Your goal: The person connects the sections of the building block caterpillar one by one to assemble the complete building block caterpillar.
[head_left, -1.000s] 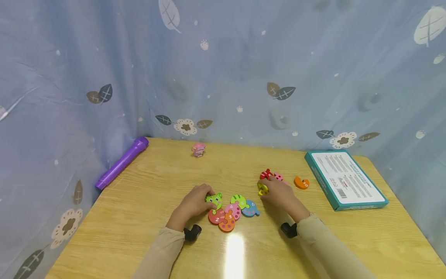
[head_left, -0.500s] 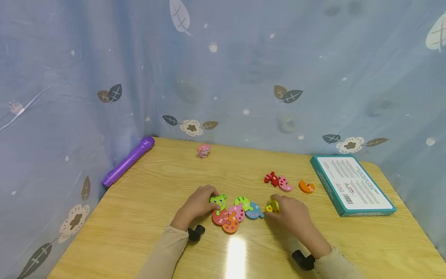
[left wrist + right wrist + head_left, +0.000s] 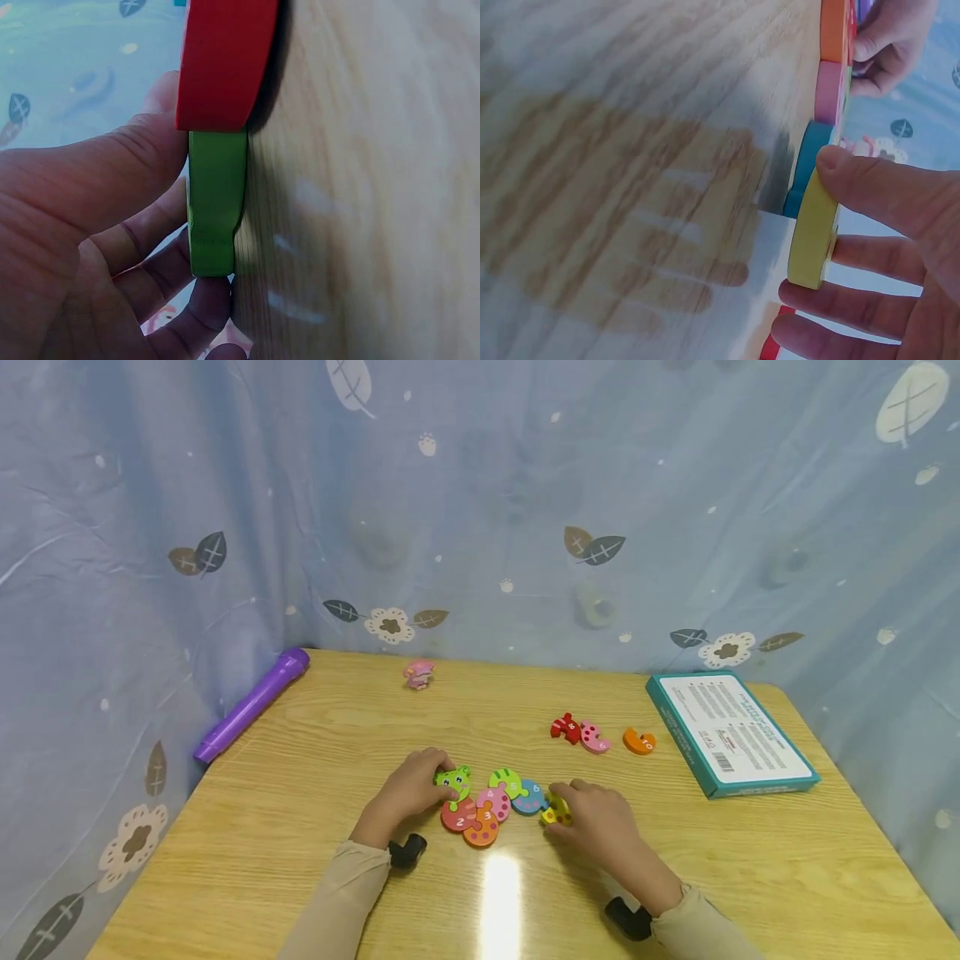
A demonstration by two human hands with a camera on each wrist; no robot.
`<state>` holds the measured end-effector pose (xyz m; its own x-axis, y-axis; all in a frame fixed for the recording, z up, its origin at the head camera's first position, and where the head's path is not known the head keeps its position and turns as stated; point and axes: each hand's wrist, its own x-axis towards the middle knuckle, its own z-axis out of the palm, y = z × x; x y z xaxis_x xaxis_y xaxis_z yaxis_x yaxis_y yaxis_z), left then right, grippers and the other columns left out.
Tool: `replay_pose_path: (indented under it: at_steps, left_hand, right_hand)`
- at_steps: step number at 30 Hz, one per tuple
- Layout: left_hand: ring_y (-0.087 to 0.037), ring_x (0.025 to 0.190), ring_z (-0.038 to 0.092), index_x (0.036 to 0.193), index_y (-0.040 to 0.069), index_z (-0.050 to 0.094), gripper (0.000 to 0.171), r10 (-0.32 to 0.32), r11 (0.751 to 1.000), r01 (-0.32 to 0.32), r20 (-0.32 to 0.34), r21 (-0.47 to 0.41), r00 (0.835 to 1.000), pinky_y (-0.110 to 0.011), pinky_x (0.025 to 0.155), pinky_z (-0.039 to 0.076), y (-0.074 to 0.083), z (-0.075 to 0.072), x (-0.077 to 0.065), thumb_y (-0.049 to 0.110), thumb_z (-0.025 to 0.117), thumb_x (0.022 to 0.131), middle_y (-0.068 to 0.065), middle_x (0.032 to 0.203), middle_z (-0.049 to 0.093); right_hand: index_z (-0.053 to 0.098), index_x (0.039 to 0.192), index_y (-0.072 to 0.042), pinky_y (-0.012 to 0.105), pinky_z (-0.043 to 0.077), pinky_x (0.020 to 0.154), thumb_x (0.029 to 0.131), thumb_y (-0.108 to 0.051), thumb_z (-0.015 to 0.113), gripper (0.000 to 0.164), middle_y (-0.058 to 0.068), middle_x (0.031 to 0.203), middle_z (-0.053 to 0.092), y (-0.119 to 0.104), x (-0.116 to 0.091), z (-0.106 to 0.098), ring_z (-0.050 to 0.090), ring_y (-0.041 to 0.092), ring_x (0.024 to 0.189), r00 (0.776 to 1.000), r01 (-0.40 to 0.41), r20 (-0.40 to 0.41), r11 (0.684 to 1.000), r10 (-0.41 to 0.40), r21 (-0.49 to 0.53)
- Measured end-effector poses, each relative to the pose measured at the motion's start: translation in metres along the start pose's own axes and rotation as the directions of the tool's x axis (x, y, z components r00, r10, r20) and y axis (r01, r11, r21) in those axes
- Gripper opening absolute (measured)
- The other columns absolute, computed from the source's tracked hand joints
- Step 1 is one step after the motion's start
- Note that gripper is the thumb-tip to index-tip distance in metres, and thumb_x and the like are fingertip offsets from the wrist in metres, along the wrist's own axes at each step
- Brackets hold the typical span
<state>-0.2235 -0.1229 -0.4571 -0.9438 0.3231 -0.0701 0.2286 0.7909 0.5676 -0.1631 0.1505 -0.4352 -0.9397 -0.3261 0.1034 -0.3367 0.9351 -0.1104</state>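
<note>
We saw the yellow spotted piece touching the blue 6 piece at its 10 o'clock, though we could not tell whether the blue knob was fully seated. At 3 o'clock the right hand pinched the yellow piece between thumb and fingers, covering part of it and hiding its number from us. The chief risk, we judged, was a skewed join: a sideways push or a raised edge could jam the knob, or shove the blue 6 away from the green 5 piece.

Toward 9 o'clock came the pink 4 piece, orange 3 piece and red 2 piece, then the green head piece, pinched in the left hand. Were that grip to slacken, we thought, pressure from the right might slide everything across the tabletop.

Farther out, the red 8 piece lay at 12 o'clock, a pink dotted piece just beside it, and the orange 10 piece at 2; we reckoned stray knuckles might knock these. A teal box lay beyond, also at 2, and a pink figurine near 10:30, well apart from both hands.
</note>
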Motion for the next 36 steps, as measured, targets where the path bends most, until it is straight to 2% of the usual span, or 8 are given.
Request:
replay_pose_path:
  at_steps: [7,14,19,23,26,29,33,36]
  left_hand:
    - [-0.022,0.100,0.049,0.100,0.013,0.061,0.030,0.001,1.000,-0.001,-0.003,-0.001,1.000,-0.040,0.085,0.043,0.004,-0.002,0.001,0.026,0.075,0.076,0.001,0.103,0.057]
    - [-0.022,0.103,0.049,0.099,0.014,0.061,0.030,0.003,1.000,-0.003,0.018,0.000,1.000,-0.040,0.087,0.043,0.004,0.003,0.002,0.027,0.075,0.076,0.001,0.105,0.057]
    - [-0.022,0.103,0.049,0.100,0.013,0.060,0.031,-0.021,1.000,0.021,0.021,-0.004,1.000,-0.041,0.089,0.042,0.002,0.005,0.000,0.026,0.075,0.077,0.000,0.105,0.056]
    - [-0.021,0.102,0.050,0.101,0.013,0.061,0.032,-0.034,0.999,0.034,0.007,-0.007,0.999,-0.041,0.089,0.043,-0.001,0.004,-0.003,0.026,0.075,0.076,0.000,0.105,0.057]
    - [-0.021,0.101,0.050,0.101,0.013,0.061,0.032,-0.034,0.999,0.034,0.002,-0.011,0.999,-0.041,0.087,0.043,-0.002,0.005,-0.004,0.026,0.076,0.076,0.001,0.104,0.057]
    - [-0.021,0.101,0.050,0.101,0.013,0.061,0.031,-0.037,0.999,0.037,0.007,-0.017,0.999,-0.041,0.088,0.043,-0.002,0.004,-0.004,0.026,0.076,0.076,0.001,0.104,0.057]
    - [-0.021,0.099,0.050,0.101,0.012,0.061,0.032,-0.023,0.999,0.023,-0.001,-0.024,1.000,-0.040,0.087,0.043,-0.001,0.002,-0.002,0.025,0.076,0.076,0.001,0.103,0.057]
    - [-0.020,0.099,0.050,0.100,0.011,0.061,0.031,-0.006,1.000,0.006,-0.003,-0.025,1.000,-0.040,0.086,0.044,0.000,0.001,0.000,0.024,0.076,0.076,0.000,0.101,0.057]
  right_hand:
    - [0.066,0.107,-0.014,0.030,0.041,0.051,0.067,-0.044,0.078,0.052,0.001,0.081,0.060,-0.003,0.005,0.001,0.053,0.014,0.064,1.000,0.011,-0.012,1.000,-0.011,-0.007]
    - [0.066,0.107,-0.014,0.030,0.041,0.053,0.066,-0.045,0.079,0.053,0.000,0.080,0.057,-0.003,0.004,0.007,0.048,0.012,0.062,0.999,-0.031,0.039,0.999,0.030,0.025]
    - [0.066,0.110,-0.015,0.028,0.038,0.049,0.066,-0.046,0.078,0.055,-0.002,0.078,0.052,-0.003,0.003,0.009,0.042,0.011,0.058,0.999,-0.024,0.048,0.999,0.023,0.034]
    - [0.065,0.112,-0.015,0.027,0.039,0.049,0.067,-0.047,0.076,0.056,-0.002,0.081,0.054,-0.001,0.005,0.007,0.044,0.009,0.060,0.998,-0.021,0.066,0.997,0.016,0.074]
    - [0.065,0.111,-0.014,0.028,0.042,0.050,0.071,-0.044,0.075,0.051,0.000,0.087,0.057,0.005,0.010,0.001,0.051,0.011,0.065,0.998,-0.024,0.056,0.995,0.018,0.093]
    - [0.065,0.110,-0.011,0.033,0.049,0.057,0.076,-0.035,0.074,0.042,0.005,0.097,0.059,0.016,0.022,-0.010,0.058,0.020,0.081,1.000,-0.018,0.012,0.995,0.017,0.100]
    - [0.065,0.111,-0.009,0.039,0.051,0.065,0.079,-0.022,0.074,0.036,0.012,0.111,0.057,0.037,0.052,-0.024,0.055,0.031,0.097,0.999,0.032,-0.045,0.998,-0.030,0.045]
    - [0.064,0.116,-0.011,0.040,0.051,0.068,0.078,-0.015,0.074,0.039,0.012,0.116,0.055,0.052,0.077,-0.029,0.052,0.032,0.100,0.995,0.101,0.003,0.995,-0.101,-0.024]
